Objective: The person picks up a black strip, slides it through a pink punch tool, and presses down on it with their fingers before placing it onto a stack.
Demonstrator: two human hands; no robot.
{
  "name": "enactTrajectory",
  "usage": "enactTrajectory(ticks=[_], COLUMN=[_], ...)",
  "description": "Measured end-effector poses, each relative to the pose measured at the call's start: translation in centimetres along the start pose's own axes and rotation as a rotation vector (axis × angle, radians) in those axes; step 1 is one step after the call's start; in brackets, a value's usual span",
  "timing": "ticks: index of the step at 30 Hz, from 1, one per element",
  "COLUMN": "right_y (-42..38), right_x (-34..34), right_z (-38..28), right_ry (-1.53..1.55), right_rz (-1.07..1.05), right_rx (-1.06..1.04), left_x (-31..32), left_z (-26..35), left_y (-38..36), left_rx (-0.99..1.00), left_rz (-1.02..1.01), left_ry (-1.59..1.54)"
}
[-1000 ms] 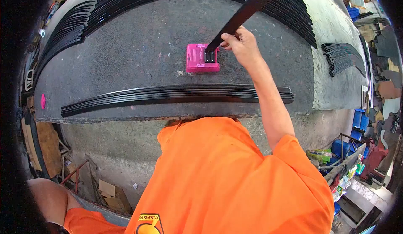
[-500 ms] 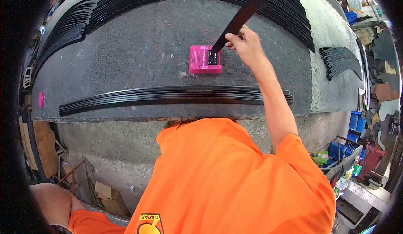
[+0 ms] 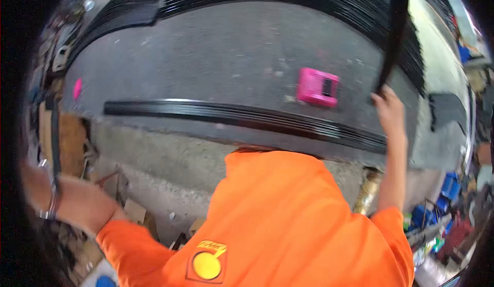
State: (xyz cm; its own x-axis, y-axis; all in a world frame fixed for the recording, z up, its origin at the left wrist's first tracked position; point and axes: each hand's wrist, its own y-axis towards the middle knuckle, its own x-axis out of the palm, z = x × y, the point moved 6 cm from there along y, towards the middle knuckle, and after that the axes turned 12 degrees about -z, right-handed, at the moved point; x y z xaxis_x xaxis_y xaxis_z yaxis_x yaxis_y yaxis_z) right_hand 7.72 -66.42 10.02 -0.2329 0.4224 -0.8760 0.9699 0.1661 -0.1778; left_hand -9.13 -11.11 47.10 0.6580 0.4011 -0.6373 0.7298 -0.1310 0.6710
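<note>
In my right hand (image 3: pixel 390 107) is the end of a long black strap (image 3: pixel 395 24), which rises to the top of the view. My fingers are closed round it. Left of that hand sits a pink plastic box (image 3: pixel 309 87) with a black inset, apart from the strap. My left hand (image 3: pixel 34 186) is at the far left edge, beyond a metal-banded wristwatch (image 3: pixel 53 194). Its fingers are lost in the dark border. A bundle of black straps (image 3: pixel 231 116) lies along the near edge of the dark work table (image 3: pixel 206 55).
Many black straps (image 3: pixel 309 1) are fanned along the table's far side, with another group (image 3: pixel 128 9) at the left. A smaller dark pile (image 3: pixel 446 111) lies at the right. A pink piece (image 3: pixel 77 89) rests near the left edge. Blue containers (image 3: pixel 448 186) stand at lower right.
My right hand has moved right with the strap, away from the pink box. My left forearm and watch have come further into view. The camera has turned, tilting the scene.
</note>
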Motion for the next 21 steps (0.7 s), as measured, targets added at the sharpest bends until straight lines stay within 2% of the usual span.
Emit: enactTrajectory(ticks=[1,2,5,7,9,11,13,15,17,19,21], right_y=[-1.2,-2.1,-6.0,-8.4,-10.3,-11.3,-11.6,-10.6,-9.3,-7.6,-5.8], right_x=[-1.2,-1.6,-3.9,-3.2,-1.6,0.5,3.1,5.3,7.4,8.9,11.2], right_z=[2.0,6.3,9.5,11.9,12.7,10.6,9.6,5.5,1.4,-4.3,-8.0], right_ry=[-0.015,0.108,-0.056,-0.133,-0.199,-0.253,-0.228,-0.245,-0.184,-0.175,-0.163], right_rz=[0.016,0.063,0.012,-0.025,-0.067,-0.122,-0.063,-0.158,-0.195,-0.199,-0.058], right_rx=[0.057,0.057,0.068,0.084,0.096,0.099,-0.040,0.010,-0.066,-0.058,-0.234], left_x=[3.2,6.5,15.3,21.9,26.8,32.0,37.2,40.4,42.6,43.4,42.3], left_z=[-2.0,-4.0,-2.6,0.3,3.0,3.9,2.7,0.3,-2.4,-2.5,3.8], left_y=[-1.0,-2.0,-7.9,-12.3,-16.9,-21.4,-25.5,-27.9,-28.2,-27.1,-23.9], left_rx=[0.123,0.245,-0.108,-0.073,-0.062,0.119,0.118,0.152,-0.037,0.102,0.047], left_rz=[-0.017,-0.037,-0.527,-0.761,-0.975,-1.111,-1.276,-1.279,-1.484,-1.249,-1.072], left_ry=[0.004,0.005,-0.602,-0.747,-0.732,-0.586,-0.504,-0.448,-0.288,-0.081,-0.471])
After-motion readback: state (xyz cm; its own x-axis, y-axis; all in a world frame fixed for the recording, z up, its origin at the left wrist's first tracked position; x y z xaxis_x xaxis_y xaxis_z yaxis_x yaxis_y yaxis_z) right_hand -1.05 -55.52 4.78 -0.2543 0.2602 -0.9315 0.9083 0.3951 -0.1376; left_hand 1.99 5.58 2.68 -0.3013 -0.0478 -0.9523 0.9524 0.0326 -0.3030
